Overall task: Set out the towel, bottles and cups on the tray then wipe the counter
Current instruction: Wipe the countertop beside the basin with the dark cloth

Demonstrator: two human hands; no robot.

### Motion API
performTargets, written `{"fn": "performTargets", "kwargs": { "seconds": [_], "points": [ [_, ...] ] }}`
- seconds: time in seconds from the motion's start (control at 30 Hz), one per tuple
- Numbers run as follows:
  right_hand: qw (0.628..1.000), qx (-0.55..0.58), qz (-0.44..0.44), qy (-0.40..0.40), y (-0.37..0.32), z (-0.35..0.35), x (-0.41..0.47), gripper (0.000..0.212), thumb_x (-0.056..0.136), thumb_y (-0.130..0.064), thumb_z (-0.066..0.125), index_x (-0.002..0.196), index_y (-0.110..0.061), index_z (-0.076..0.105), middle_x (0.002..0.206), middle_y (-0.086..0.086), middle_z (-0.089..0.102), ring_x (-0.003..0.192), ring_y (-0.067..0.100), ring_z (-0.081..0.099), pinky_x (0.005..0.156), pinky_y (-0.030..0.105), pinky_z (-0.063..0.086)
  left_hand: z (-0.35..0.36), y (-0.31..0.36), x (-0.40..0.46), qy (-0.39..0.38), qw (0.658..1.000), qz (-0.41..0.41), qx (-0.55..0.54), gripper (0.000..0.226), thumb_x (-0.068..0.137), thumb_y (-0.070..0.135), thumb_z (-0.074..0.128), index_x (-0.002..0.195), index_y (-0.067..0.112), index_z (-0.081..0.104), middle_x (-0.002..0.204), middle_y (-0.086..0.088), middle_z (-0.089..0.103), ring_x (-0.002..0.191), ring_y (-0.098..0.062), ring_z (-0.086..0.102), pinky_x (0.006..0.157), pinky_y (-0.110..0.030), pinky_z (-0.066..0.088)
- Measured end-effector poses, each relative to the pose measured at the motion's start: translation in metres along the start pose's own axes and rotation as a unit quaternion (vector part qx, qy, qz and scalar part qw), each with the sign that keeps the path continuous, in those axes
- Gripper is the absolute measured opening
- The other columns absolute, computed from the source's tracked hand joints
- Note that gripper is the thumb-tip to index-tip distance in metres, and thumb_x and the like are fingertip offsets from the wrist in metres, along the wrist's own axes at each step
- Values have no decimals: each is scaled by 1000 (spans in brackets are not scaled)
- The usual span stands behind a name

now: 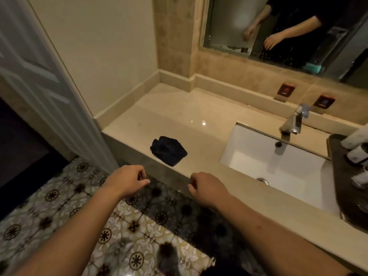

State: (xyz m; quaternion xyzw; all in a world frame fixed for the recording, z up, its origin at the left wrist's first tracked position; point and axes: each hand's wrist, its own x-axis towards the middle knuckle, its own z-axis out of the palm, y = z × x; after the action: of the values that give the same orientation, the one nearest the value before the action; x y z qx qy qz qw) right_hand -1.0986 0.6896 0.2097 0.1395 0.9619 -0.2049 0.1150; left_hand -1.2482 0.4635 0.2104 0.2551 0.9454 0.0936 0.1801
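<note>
Counter (179, 116) w/ dark cloth (168, 150), sink (258, 156), tiled floor (127, 226)

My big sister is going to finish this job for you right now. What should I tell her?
Left hand: empty, loosely curled, held over the floor in front of the counter edge.
Right hand: empty, loosely curled, at the counter's front edge.
The dark cloth lies crumpled on the counter, left of the sink, near the front edge.
The tray sits right of the sink with a white towel and bottles on it; it is cut off by the frame, so I cannot tell if the cups are there.
Left to do: check the tray, then pick up the cloth and wipe the counter.
</note>
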Motion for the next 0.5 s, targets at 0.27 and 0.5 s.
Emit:
{"fn": "performTargets", "kwargs": {
  "seconds": [0.27, 0.5],
  "points": [
    [998, 48, -27, 37, -20, 17, 102, 35, 97, -32, 54, 127, -16, 58, 128, 10, 54, 117, 29, 51, 91, 41, 48, -5, -25, 86, -26, 999, 43, 8, 40, 85, 50, 69, 116, 26, 59, 111, 3, 64, 98, -17, 61, 81, -35, 52],
    [995, 25, -77, 63, -35, 53, 208, 65, 101, -46, 41, 157, -14, 30, 165, 14, 23, 151, 38, 14, 121, 52, 19, -18, -42, 171, -67, 995, 46, 57, 69, 84, 49, 71, 141, 24, 40, 136, -5, 49, 124, -26, 47, 97, -43, 48]
  ]
}}
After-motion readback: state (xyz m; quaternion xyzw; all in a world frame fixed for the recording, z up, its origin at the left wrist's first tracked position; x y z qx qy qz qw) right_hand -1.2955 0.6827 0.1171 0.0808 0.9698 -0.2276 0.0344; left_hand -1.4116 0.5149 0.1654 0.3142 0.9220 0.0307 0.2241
